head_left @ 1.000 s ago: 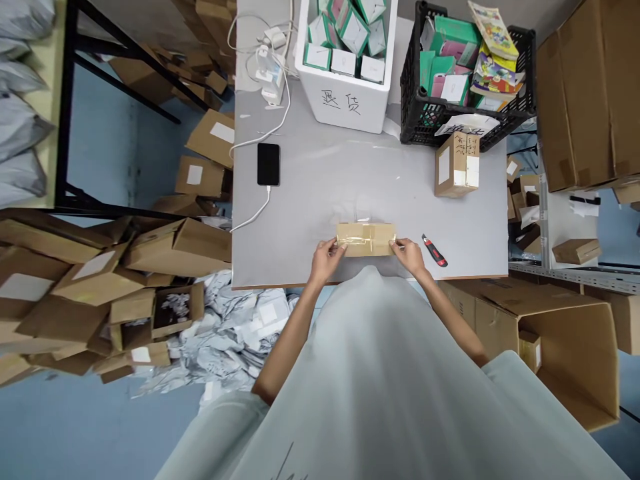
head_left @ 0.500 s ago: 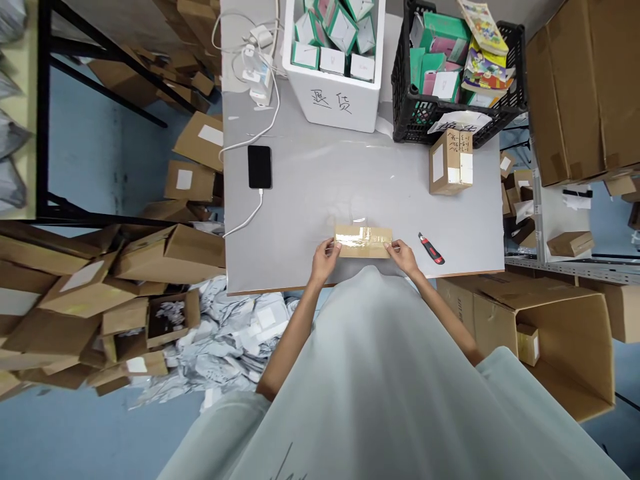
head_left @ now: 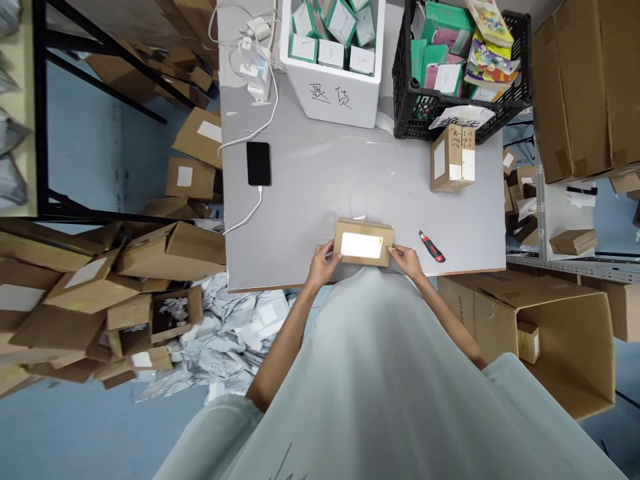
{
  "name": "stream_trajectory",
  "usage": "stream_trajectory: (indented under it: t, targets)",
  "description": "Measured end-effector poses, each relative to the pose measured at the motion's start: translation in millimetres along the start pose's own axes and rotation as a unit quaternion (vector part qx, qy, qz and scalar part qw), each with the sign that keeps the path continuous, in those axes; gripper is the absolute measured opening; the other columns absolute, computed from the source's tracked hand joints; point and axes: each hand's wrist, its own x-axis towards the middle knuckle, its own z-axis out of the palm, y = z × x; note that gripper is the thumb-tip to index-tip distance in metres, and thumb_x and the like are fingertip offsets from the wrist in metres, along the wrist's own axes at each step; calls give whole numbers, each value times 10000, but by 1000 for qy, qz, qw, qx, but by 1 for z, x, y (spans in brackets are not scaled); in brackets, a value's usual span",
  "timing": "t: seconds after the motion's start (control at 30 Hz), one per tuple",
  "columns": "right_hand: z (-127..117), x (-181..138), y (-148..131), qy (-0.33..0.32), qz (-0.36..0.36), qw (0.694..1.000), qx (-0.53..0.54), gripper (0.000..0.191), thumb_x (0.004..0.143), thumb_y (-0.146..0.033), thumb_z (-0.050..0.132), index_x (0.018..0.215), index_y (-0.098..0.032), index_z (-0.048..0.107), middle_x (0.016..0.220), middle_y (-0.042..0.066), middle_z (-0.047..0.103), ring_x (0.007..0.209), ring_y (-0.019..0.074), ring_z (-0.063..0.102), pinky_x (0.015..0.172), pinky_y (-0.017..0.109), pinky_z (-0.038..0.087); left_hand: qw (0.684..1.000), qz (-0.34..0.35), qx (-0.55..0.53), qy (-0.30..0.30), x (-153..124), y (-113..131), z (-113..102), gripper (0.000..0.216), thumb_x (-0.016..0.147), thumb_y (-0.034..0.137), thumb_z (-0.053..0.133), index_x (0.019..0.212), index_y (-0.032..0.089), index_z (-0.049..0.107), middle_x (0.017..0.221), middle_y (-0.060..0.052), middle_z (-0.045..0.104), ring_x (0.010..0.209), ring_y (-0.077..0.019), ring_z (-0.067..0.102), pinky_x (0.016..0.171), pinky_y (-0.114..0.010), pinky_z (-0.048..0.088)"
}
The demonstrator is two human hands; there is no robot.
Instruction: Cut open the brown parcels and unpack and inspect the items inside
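Observation:
A small brown cardboard box [head_left: 364, 228] is at the front edge of the grey table, its side with a white label [head_left: 361, 245] turned toward me. My left hand [head_left: 323, 262] grips its left end, thumb on the labelled face. At the right end, my right hand [head_left: 405, 259] pinches the lower corner between thumb and fingers. To the right of that hand lies a red and black box cutter [head_left: 432, 247], touched by neither hand.
A white bin [head_left: 340, 100] of green-edged boxes and a black crate [head_left: 415, 120] stand at the back. Another taped carton [head_left: 453, 160] sits before the crate. A black phone [head_left: 259, 164] charges at left. Cartons and grey plastic bags [head_left: 225, 340] lie on the floor.
The box has been tilted in my hands, so the labelled face shows instead of the shiny taped one. Both hands stay at its ends.

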Motion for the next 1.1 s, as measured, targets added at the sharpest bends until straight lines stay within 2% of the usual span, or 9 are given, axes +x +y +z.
stream_trajectory:
  t: [0.2,0.37,0.47,0.57,0.7,0.83,0.9,1.0,1.1]
  targets:
    - [-5,27,-4,-2,-1,1000,-13,317,1016,-428,692,1215,-259,872,1281,72,863,1251,353,805,1157,499,615,1000,-23,9,8,19,9,1,601,928,432,781,1458,160,701,1400,-173,682,1286,-308,734,1190,-519,591]
    - [3,24,6,-27,24,999,19,579,933,-420,793,1474,-224,735,1513,114,755,1279,337,783,1073,471,658,997,-66,-31,-17,9,5,16,754,826,374,858,1523,187,641,1603,-199,619,1390,-350,685,1168,-531,595]
    - [12,16,13,-50,57,997,21,696,841,-375,877,1500,-231,703,1515,113,756,1378,352,733,1065,466,663,995,-86,-39,-33,-1,3,26,855,770,323,885,1568,214,597,1607,-185,636,1440,-361,654,1152,-523,597]
    - [14,10,15,-59,53,997,26,605,862,-373,850,1444,-254,736,1456,82,793,1397,338,729,1137,488,625,995,-89,-38,-24,-6,3,29,820,789,283,843,1565,204,592,1565,-180,674,1464,-349,642,1190,-523,568]
    - [2,6,4,-4,52,999,4,544,891,-440,855,1392,-242,778,1303,107,852,1289,344,789,1156,512,607,998,-61,-33,12,-7,9,15,630,848,343,807,1440,163,688,1498,-189,691,1424,-341,667,1175,-501,590]
    - [-13,14,-19,44,18,998,-32,308,942,-515,810,1109,-265,878,1142,88,884,1132,339,828,1076,462,636,999,1,-5,43,2,23,-2,503,918,471,781,1315,163,769,1352,-148,718,1282,-303,735,1156,-477,612]
    - [-15,22,-30,56,12,997,-61,296,963,-543,778,938,-266,881,1041,76,887,1037,327,830,1017,436,640,998,13,21,55,9,31,-7,447,944,482,765,1264,172,789,1288,-132,739,1214,-294,752,1150,-479,611]
    - [-14,33,-39,52,27,992,-108,311,957,-521,783,805,-257,848,899,67,866,918,294,807,941,396,621,996,-6,57,72,18,38,-8,333,938,411,768,1166,170,790,1214,-135,769,1129,-297,768,1118,-484,615]
    - [-10,36,-40,24,50,991,-125,279,929,-468,808,762,-245,811,874,63,846,882,270,782,883,361,595,995,-37,64,72,20,38,-8,263,908,346,783,1109,177,755,1140,-130,789,1081,-296,773,1083,-479,620]
